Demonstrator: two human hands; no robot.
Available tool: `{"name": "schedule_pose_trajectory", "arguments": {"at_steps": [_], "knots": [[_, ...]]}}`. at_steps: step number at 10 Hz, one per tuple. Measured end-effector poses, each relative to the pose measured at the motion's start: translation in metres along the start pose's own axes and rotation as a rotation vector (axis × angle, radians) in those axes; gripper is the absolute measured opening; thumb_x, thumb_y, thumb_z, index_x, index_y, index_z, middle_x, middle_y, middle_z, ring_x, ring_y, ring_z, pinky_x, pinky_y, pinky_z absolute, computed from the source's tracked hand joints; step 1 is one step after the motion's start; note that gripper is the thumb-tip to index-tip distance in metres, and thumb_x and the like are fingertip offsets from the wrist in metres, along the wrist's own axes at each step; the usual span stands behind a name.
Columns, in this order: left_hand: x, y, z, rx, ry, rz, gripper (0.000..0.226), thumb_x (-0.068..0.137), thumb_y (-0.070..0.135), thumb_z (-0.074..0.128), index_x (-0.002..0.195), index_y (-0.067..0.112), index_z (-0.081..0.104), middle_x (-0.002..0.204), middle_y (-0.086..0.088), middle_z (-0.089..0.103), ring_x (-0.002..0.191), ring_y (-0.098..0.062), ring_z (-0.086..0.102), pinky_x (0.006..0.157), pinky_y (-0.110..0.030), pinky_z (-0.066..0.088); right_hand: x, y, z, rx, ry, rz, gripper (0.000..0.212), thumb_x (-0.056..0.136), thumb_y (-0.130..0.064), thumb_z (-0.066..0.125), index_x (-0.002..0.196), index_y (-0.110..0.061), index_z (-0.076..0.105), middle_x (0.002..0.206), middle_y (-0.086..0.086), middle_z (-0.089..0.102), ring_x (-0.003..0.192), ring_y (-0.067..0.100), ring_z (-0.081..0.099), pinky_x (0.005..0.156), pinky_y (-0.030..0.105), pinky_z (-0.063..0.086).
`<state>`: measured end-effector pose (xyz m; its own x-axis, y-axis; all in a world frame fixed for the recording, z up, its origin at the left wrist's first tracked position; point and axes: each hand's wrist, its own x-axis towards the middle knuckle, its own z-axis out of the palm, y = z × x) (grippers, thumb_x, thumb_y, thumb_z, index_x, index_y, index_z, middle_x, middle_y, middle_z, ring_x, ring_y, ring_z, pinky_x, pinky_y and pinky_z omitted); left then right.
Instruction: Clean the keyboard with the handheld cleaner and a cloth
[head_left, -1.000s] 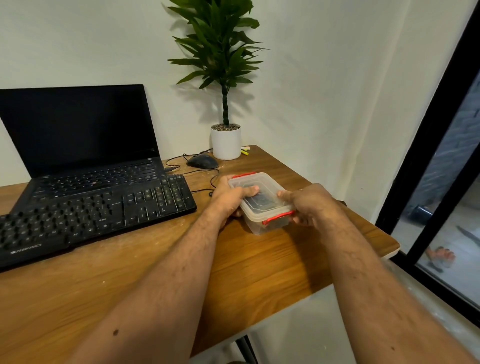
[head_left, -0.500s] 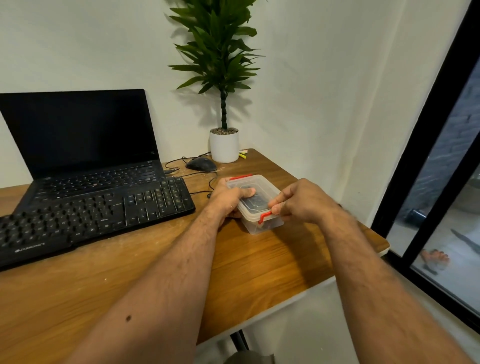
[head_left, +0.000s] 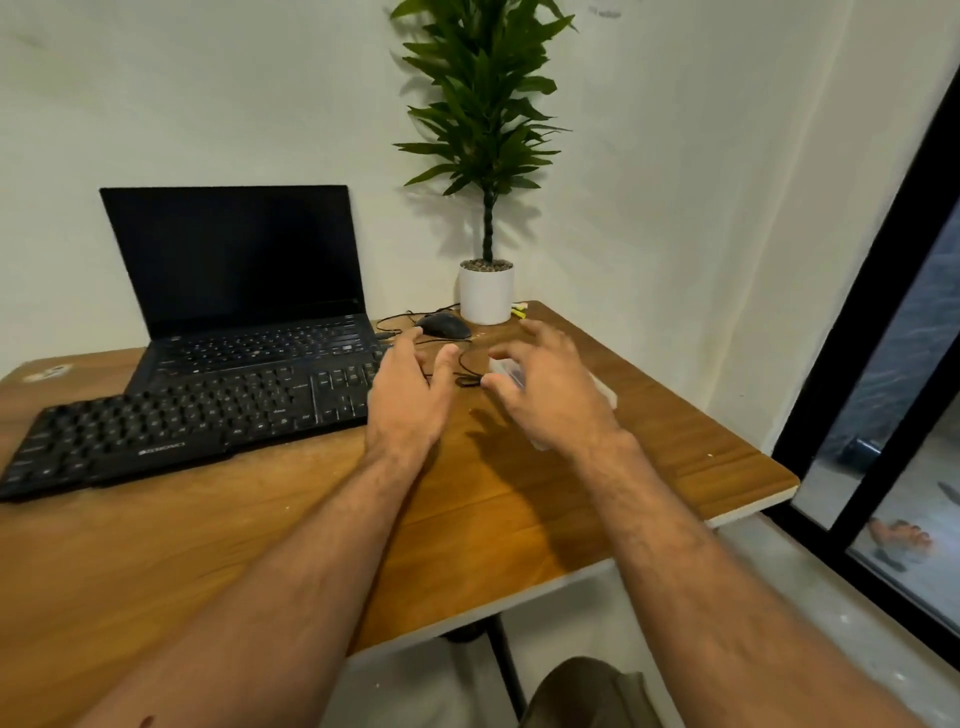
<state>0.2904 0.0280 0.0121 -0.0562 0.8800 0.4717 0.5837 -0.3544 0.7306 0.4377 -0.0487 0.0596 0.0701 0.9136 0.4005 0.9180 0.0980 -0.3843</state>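
Here, left hand (head_left: 410, 395) spread beside keyboard (head_left: 171, 421), right hand (head_left: 545, 389) spread, holding nothing.

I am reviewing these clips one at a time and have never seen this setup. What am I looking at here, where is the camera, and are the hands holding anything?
There is no machine: a person wears one wide camera on the head, looking forward and down at their own arms. The left hand and right hand hover with fingers spread. The left holds nothing; the right is just above a blurred clear plastic box, and whether it touches it cannot be told. On the wooden table lie a black keyboard, an open laptop with a dark screen behind it, a black mouse with its cable, and a potted plant in the corner. No cleaner or cloth can be made out.
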Motion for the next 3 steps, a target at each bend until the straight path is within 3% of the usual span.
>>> {"name": "schedule_pose_trajectory", "arguments": {"at_steps": [1,2,3], "knots": [[-0.002,-0.026,-0.047,0.211,0.091,0.089,0.056,0.100,0.057,0.043,0.146,0.026,0.043,0.126,0.000,0.060,0.114,-0.017,0.057,0.098,-0.043,0.052,0.002,-0.026,0.031,-0.014,-0.105,-0.076,0.053,0.100,-0.050,0.050,0.148,-0.027,0.047,0.166,0.004,0.017,0.153,0.025,0.009,0.122,0.043,0.013],[0.001,-0.055,-0.089,0.455,0.186,0.203,0.062,0.100,0.059,0.035,0.149,0.021,0.040,0.141,-0.005,0.053,0.130,-0.023,0.046,0.106,-0.045,0.042,0.008,-0.049,0.062,-0.062,-0.122,-0.141,0.065,0.101,-0.058,0.038,0.157,-0.026,0.028,0.168,0.005,-0.001,0.154,0.026,-0.007,0.123,0.042,0.001],[0.013,-0.088,-0.115,0.558,0.231,0.205,0.074,0.101,0.064,0.027,0.158,0.018,0.026,0.162,-0.008,0.031,0.152,-0.024,0.021,0.122,-0.045,0.022,0.024,-0.070,0.092,-0.141,-0.088,-0.199,0.078,0.100,-0.064,0.030,0.161,-0.023,0.006,0.167,0.007,-0.017,0.151,0.027,-0.023,0.123,0.045,-0.007]]}}
